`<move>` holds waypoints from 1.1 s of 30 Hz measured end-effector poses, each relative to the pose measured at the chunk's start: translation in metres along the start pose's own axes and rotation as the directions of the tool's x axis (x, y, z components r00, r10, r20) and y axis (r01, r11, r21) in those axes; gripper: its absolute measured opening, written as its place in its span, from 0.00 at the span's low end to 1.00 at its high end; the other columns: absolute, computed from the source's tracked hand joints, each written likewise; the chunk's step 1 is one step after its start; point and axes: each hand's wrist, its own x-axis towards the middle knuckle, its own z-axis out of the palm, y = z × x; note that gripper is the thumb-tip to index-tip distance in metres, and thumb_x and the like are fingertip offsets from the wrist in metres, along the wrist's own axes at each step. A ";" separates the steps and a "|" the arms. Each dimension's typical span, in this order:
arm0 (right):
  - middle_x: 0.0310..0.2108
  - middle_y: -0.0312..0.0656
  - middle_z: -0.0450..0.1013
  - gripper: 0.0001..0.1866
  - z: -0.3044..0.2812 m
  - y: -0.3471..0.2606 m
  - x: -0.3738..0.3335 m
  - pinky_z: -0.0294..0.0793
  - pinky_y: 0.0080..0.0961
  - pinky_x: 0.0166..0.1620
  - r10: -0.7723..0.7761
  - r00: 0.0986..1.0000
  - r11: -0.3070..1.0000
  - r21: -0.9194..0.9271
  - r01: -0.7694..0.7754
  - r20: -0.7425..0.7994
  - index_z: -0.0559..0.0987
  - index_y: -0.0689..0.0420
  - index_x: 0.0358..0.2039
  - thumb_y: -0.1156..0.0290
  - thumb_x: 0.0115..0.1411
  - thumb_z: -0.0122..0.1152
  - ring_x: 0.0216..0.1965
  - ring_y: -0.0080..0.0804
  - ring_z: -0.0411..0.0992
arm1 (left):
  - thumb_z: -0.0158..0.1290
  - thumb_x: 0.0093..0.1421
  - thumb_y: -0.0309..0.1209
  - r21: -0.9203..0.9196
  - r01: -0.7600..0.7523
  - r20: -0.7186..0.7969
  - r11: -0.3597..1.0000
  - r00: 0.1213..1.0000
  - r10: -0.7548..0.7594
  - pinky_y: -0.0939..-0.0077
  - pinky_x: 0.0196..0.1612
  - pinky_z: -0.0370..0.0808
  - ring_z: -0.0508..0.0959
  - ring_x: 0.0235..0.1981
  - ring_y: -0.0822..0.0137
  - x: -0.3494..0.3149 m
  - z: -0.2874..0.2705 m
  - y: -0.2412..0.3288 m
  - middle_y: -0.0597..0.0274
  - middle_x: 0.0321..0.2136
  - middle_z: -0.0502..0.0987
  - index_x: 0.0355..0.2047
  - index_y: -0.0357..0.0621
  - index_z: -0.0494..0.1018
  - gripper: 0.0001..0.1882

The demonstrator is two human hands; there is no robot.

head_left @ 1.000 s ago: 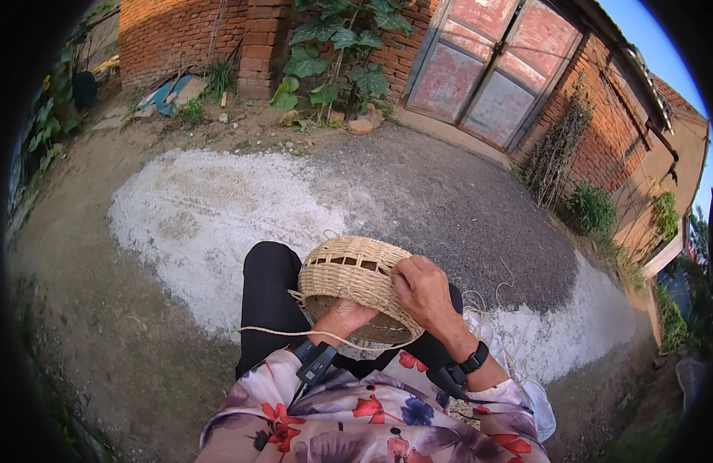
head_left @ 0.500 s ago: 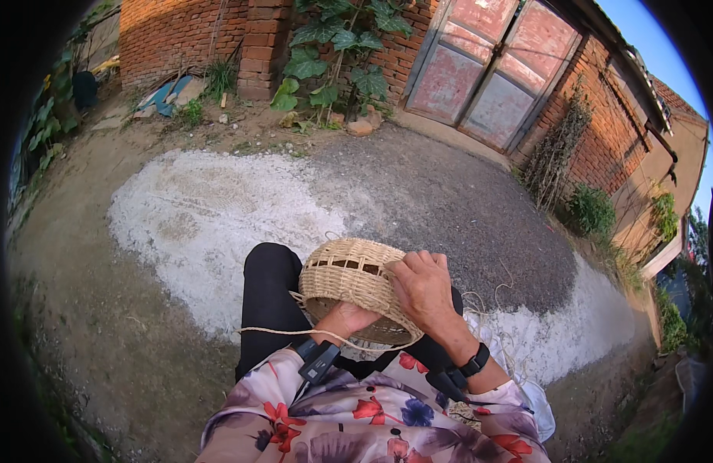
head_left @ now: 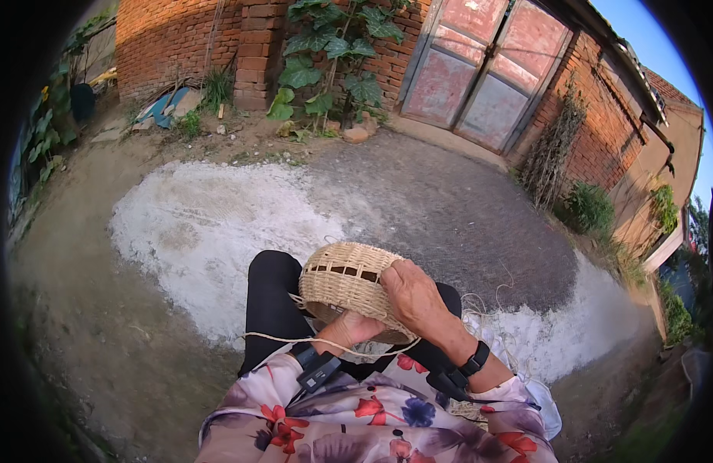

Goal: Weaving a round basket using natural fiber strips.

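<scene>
A round woven basket (head_left: 342, 289) of pale straw-coloured cord lies tipped on its side over my lap, its opening toward me. A row of square gaps runs around its wall. My left hand (head_left: 356, 328) reaches inside the opening, and its fingertips are hidden by the wall. On the outer right side, the bent fingers of my right hand (head_left: 410, 293) press together against the weave; whether a strand is pinched there cannot be made out. One loose cord (head_left: 294, 339) stretches from the basket's left side across my left wrist to its lower right rim.
Beside my right knee lie a white bag (head_left: 545, 405) and loose strands (head_left: 504, 339). Pale powdery ground (head_left: 217, 224) and dark gravel (head_left: 464, 208) spread ahead. Farther off are a brick wall (head_left: 171, 46), a leafy plant (head_left: 325, 62) and a worn metal double door (head_left: 480, 69).
My right hand has shifted slightly left and down along the basket's outer wall. The basket sits slightly lower in view, and the left hand stays inside it.
</scene>
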 end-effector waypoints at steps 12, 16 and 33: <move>0.27 0.43 0.72 0.07 -0.040 0.015 0.028 0.71 0.27 0.35 0.344 0.936 0.682 0.705 -0.195 -0.074 0.70 0.62 0.36 0.74 0.61 0.57 0.29 0.30 0.72 | 0.52 0.65 0.40 0.821 0.554 -0.403 0.134 0.730 -0.552 0.87 0.27 0.70 0.73 0.25 0.81 -0.136 0.123 0.111 0.67 0.26 0.77 0.37 0.39 0.78 0.15; 0.29 0.44 0.74 0.09 -0.052 0.015 -0.003 0.74 0.28 0.35 0.404 0.888 0.786 0.581 -0.212 -0.221 0.72 0.63 0.37 0.72 0.60 0.59 0.31 0.31 0.75 | 0.55 0.63 0.36 0.878 0.476 -0.425 0.055 0.826 -0.370 0.85 0.27 0.71 0.74 0.25 0.80 -0.142 0.181 0.122 0.66 0.27 0.78 0.38 0.38 0.78 0.12; 0.25 0.49 0.72 0.09 0.000 0.021 -0.142 0.71 0.43 0.29 0.646 0.747 0.761 0.059 -0.646 -0.153 0.73 0.60 0.27 0.68 0.61 0.55 0.27 0.49 0.74 | 0.50 0.65 0.34 0.903 0.136 0.085 -0.407 0.873 0.480 0.71 0.29 0.73 0.78 0.22 0.66 -0.002 0.128 0.096 0.58 0.19 0.77 0.29 0.36 0.75 0.13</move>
